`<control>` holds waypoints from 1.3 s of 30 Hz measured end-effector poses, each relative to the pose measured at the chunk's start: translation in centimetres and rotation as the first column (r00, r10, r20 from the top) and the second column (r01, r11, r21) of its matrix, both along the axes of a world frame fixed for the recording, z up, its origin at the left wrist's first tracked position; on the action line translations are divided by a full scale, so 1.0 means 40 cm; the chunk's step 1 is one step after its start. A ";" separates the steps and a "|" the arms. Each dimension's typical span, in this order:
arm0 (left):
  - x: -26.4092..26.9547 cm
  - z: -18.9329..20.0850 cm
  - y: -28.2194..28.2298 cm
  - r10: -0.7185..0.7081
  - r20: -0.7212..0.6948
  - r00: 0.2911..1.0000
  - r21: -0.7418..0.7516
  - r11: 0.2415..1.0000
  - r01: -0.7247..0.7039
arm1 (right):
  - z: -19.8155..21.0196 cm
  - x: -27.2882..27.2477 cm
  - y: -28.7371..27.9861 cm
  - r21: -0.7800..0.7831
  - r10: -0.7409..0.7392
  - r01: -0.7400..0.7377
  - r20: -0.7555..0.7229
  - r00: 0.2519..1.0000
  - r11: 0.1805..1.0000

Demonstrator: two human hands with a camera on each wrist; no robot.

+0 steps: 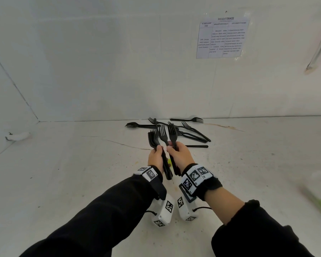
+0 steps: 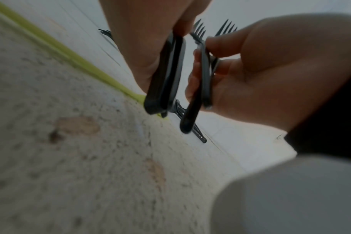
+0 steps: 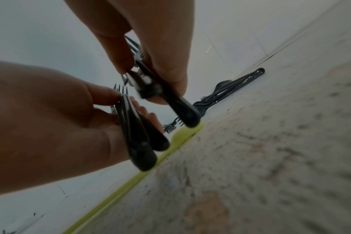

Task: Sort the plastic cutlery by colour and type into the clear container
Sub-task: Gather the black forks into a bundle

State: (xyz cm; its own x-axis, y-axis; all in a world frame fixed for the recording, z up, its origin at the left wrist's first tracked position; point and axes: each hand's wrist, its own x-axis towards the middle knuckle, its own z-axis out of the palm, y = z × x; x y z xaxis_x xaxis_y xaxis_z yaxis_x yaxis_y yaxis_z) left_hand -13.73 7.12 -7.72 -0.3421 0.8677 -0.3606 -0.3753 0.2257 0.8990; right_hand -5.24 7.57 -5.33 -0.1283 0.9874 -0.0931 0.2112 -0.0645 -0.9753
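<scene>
both hands hold black forks upright, side by side: left hand (image 1: 156, 158) grips a stacked bundle (image 1: 153, 139), right hand (image 1: 181, 155) pinches two forks (image 1: 168, 136). loose forks (image 1: 185, 129) lie just beyond.

A: Sleeves?
B: Long black sleeves (image 1: 93, 217) on both arms; the right one is pushed up, forearm bare.
A: Wrists?
B: Black straps with white blocks printed in black-and-white square markers (image 1: 194, 176). A white camera housing (image 1: 164, 213) hangs under each wrist, also marker-tagged, with a thin black cord.
</scene>
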 end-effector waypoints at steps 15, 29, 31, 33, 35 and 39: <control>0.113 0.035 -0.107 -0.024 0.195 0.980 0.001 1.000 0.025 | 0.020 0.081 -0.079 -0.039 0.053 -0.050 0.092 0.994 0.998; 0.179 0.018 -0.159 0.042 0.092 0.995 0.087 0.995 -0.050 | 0.015 0.159 -0.114 -0.073 0.152 -0.144 0.108 0.982 0.987; 0.183 0.017 -0.158 0.047 0.090 0.995 0.085 0.995 -0.055 | 0.014 0.159 -0.113 -0.059 0.154 -0.147 0.122 0.981 0.987; 0.187 0.019 -0.156 0.040 0.104 0.994 0.083 0.995 -0.049 | 0.013 0.158 -0.110 -0.038 0.155 -0.151 0.155 0.976 0.988; 0.189 0.021 -0.154 0.041 0.075 0.996 0.082 0.996 -0.047 | 0.012 0.153 -0.105 -0.031 0.150 -0.147 0.171 0.974 0.989; 0.183 0.028 -0.143 0.074 0.037 0.997 0.092 0.993 -0.077 | 0.010 0.143 -0.101 0.010 0.102 -0.106 0.181 0.978 0.994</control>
